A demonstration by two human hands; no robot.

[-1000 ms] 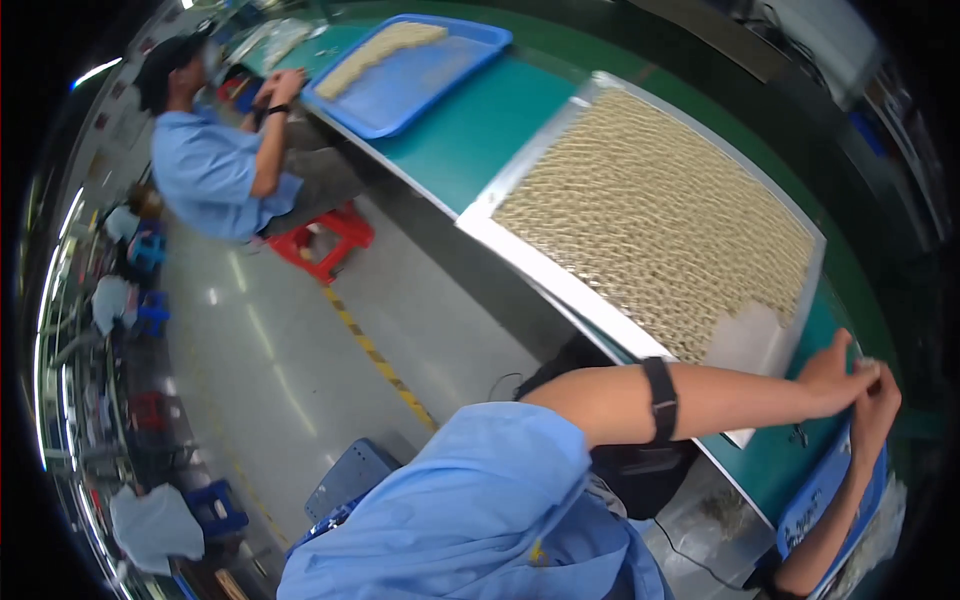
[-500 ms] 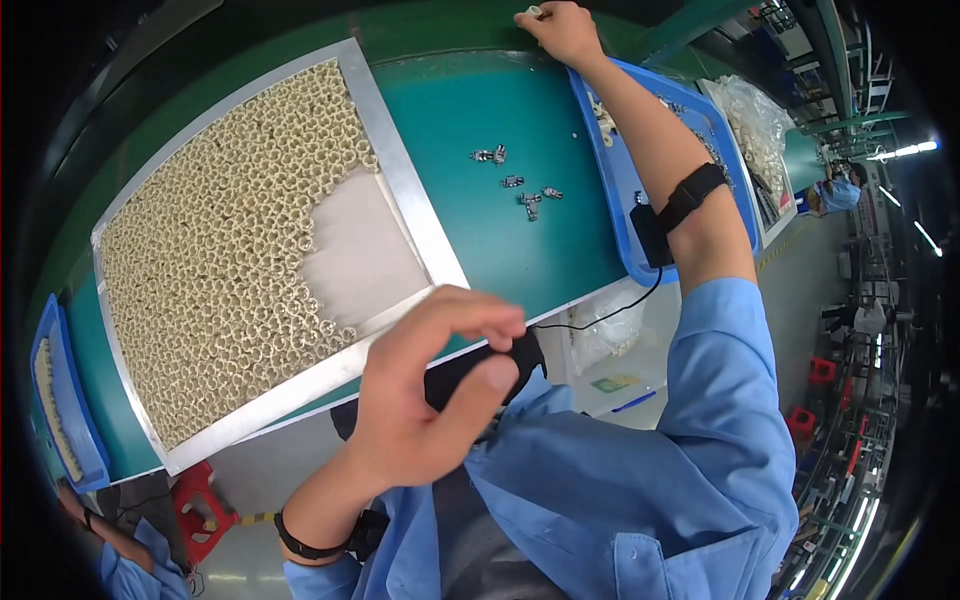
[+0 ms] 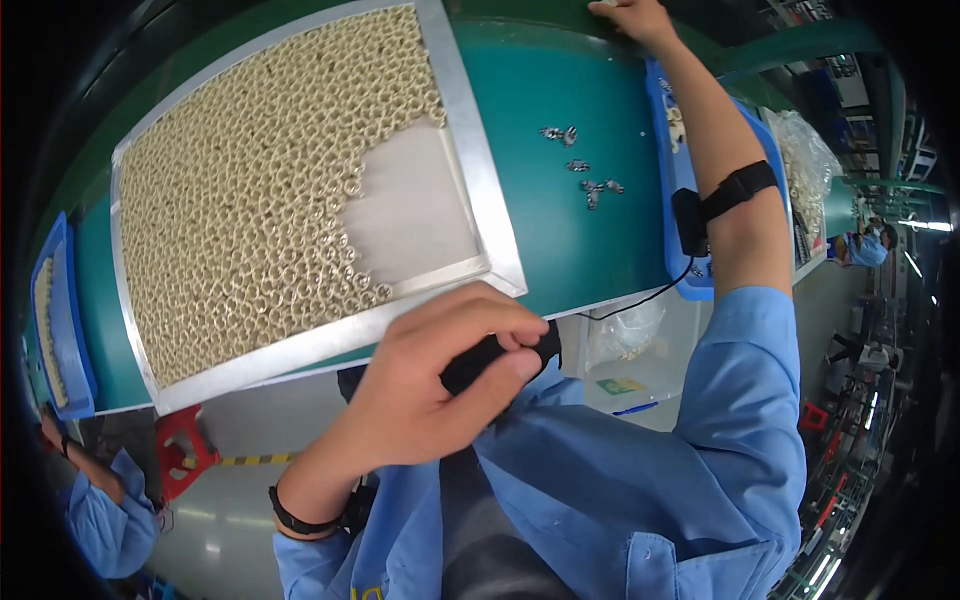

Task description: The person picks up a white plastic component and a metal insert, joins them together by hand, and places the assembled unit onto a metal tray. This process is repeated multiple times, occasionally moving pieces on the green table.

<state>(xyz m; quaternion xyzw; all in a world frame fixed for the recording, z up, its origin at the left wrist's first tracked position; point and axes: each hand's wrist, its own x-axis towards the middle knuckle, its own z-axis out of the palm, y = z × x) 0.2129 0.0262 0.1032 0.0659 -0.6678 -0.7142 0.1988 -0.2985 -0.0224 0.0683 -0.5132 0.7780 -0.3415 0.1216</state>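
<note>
My right hand (image 3: 640, 18) reaches far out at the top edge of the view, its fingertips pinched on a small cream ring-like piece (image 3: 607, 3), partly cut off by the frame. In front of my body hovers my left hand (image 3: 440, 375), fingers curled in and thumb tip close against them; whatever they hold, if anything, is hidden. Behind it lies a metal-framed tray (image 3: 490, 215), packed with rows of cream ring-shaped parts (image 3: 260, 180). Several small shiny metal fittings (image 3: 593, 190) are scattered on the green bench top (image 3: 560, 250) between the tray and my right forearm.
A blue bin (image 3: 680, 270) with loose parts sits under my right forearm, beside a bag of clear plastic (image 3: 805, 145). Another blue bin (image 3: 78, 340) is at the far left. A co-worker's sleeve (image 3: 115, 520) and a red stool (image 3: 180, 455) show lower left. A black cable (image 3: 640, 308) hangs from my wristband.
The view has shifted, so the bench and tray appear higher and further right. My left fingers and thumb have drawn closer together. My right hand still pinches the cream piece.
</note>
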